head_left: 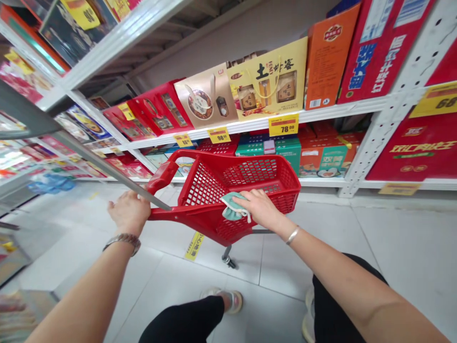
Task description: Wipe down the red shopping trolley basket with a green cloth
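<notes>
A red plastic shopping cart point(209, 221) with a lattice basket stands in front of me, side-on to the shelves. My left hand point(129, 210) is closed around the cart's handle at its near left end, beside a grey metal pole; its fingertips are partly hidden. My right hand point(259, 206) presses a folded green cloth point(233, 209) with white edging against the near rim of the basket. The cloth drapes over the rim, and the fingers lie over its top.
White shelving point(328, 114) runs behind the cart, stocked with gift boxes, including a yellow honey box point(273, 78) and an orange box point(330, 57). A cart wheel point(229, 259) rests on the tiled floor near a yellow floor sticker point(194, 246). My legs and shoes are close below.
</notes>
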`<state>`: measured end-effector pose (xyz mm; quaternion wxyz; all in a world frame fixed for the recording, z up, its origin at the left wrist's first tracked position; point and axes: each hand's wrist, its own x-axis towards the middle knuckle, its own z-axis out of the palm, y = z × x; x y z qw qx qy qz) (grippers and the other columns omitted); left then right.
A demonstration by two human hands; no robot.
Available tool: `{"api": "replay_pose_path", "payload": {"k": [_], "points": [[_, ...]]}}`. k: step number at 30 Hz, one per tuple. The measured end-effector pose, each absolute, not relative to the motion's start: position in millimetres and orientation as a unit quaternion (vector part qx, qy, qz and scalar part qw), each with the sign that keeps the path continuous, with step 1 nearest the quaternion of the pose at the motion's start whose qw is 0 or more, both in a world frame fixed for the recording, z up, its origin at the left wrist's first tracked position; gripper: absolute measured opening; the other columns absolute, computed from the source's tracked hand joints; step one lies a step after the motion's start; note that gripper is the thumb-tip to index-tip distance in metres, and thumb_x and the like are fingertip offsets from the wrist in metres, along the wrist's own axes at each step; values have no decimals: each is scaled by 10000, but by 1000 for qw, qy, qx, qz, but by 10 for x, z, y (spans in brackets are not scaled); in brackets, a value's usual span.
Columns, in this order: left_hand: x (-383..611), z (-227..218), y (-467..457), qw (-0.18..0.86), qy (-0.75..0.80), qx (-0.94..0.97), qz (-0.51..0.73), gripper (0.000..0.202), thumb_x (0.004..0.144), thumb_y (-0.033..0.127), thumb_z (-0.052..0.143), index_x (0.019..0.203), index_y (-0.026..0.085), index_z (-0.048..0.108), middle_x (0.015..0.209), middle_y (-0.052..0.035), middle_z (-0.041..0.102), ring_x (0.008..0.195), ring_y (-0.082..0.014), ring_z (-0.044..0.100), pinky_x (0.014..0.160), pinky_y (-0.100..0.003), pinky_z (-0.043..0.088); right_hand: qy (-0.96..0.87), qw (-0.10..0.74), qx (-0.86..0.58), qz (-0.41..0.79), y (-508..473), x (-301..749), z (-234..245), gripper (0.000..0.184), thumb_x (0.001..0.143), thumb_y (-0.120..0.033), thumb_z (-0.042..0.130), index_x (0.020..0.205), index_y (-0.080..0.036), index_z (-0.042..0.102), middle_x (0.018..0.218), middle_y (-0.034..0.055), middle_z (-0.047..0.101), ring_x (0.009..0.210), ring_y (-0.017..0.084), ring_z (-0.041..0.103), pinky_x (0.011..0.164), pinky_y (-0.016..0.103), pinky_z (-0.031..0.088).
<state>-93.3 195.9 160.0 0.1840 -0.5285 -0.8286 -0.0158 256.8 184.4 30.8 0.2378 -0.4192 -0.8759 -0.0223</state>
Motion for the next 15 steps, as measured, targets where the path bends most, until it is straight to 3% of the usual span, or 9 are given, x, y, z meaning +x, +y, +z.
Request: {"api": "replay_pose_path", "payload": {"k": [3, 7, 12, 15], "points": [[-875, 1379, 1807, 218, -842, -479, -118, 622, 1014, 331, 131, 1431, 85, 521, 1423, -227, 610, 1324, -346, 575, 1123, -547, 406, -868, 230, -439, -16, 1860, 2917, 202, 565, 934, -45, 521, 1410, -336, 605, 1378, 79, 628, 1023, 243, 560, 857, 368, 434], [-673, 779, 1431, 247, -765, -504, -315, 611, 999, 453, 351, 1472, 83, 466, 1562, -233, 465, 1455, -376, 425, 1214, -653, 190, -853, 234, -467, 6, 1919, 3312, 53, 622, 868, 0, 544, 1415, -290, 611, 1367, 109, 630, 1048, 248, 560, 899, 369, 436], [-224, 335, 1296, 239, -647, -659, -300, 497, 1009, 419, 400, 1420, 181, 548, 1493, -178, 566, 1452, -311, 448, 1260, -592, 56, -826, 278, -489, 44, 2010, 3487, -71, 596, 832, -2, 557, 1376, -227, 651, 1305, 135, 661, 1036, 264, 562, 925, 379, 441], [184, 418, 1587, 179, -620, -723, -247, 486, 1013, 404, 384, 1419, 206, 563, 1540, -129, 531, 1492, -271, 393, 1275, -537, 108, -825, 292, -481, 55, 2000, 3383, -100, 601, 820, -10, 561, 1369, -236, 655, 1275, 135, 672, 1020, 270, 567, 918, 391, 441]]}}
